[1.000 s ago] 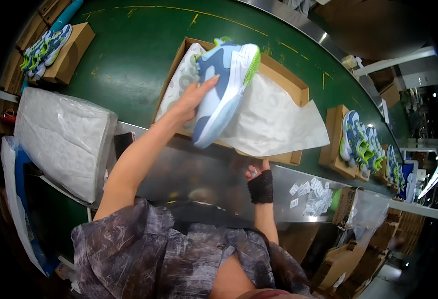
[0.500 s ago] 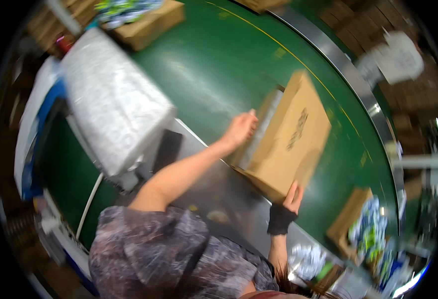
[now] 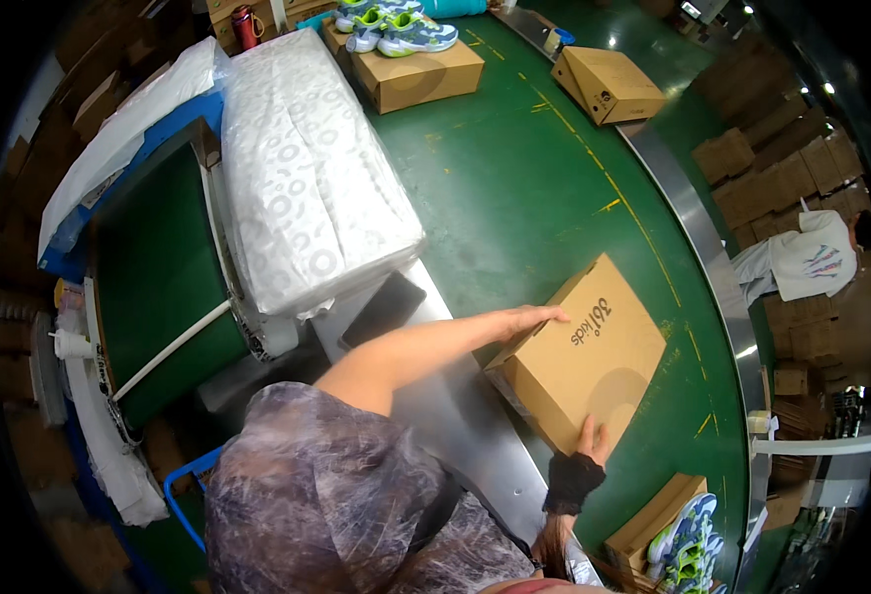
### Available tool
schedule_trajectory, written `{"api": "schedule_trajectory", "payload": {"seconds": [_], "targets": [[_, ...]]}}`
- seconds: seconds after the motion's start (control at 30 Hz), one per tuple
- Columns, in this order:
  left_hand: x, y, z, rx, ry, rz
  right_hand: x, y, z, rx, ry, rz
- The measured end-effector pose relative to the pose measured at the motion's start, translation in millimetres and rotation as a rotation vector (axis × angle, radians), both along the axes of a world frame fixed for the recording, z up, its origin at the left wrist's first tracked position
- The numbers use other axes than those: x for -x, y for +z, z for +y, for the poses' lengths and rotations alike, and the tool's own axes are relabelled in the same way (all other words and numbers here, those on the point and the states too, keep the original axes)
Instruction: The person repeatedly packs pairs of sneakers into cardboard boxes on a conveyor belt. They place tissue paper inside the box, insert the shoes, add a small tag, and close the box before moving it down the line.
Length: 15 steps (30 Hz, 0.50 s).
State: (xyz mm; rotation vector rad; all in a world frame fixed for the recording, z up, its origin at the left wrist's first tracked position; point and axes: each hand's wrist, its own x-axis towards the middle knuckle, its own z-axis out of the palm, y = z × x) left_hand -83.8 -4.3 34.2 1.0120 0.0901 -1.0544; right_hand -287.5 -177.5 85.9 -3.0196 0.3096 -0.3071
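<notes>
Now, left hand [image 3: 532, 318] flat on closed cardboard box [image 3: 579, 356], right hand [image 3: 592, 441] spread against its side.

green conveyor belt [image 3: 514, 188], closed cardboard boxes [image 3: 579, 356], shoes [image 3: 391, 30]

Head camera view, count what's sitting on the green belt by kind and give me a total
Closed brown cardboard boxes: 2, the closed box under the left hand and right hand, and the far closed box.
Boxes with sneakers on top: 2, the top box and the bottom box.
Total: 4.
</notes>
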Motion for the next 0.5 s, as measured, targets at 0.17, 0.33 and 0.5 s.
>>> {"api": "schedule_trajectory", "payload": {"seconds": [0.17,0.33,0.5], "targets": [[40,22,57,0.093,0.081,-0.071,26,61,29,-0.065,0.161,-0.044],[111,77,200,0.089,0.568,-0.124,53,78,63,-0.366,0.506,-0.552],[110,63,305,0.236,0.714,-0.043,77,26,12,-0.402,0.153,-0.246]]}}
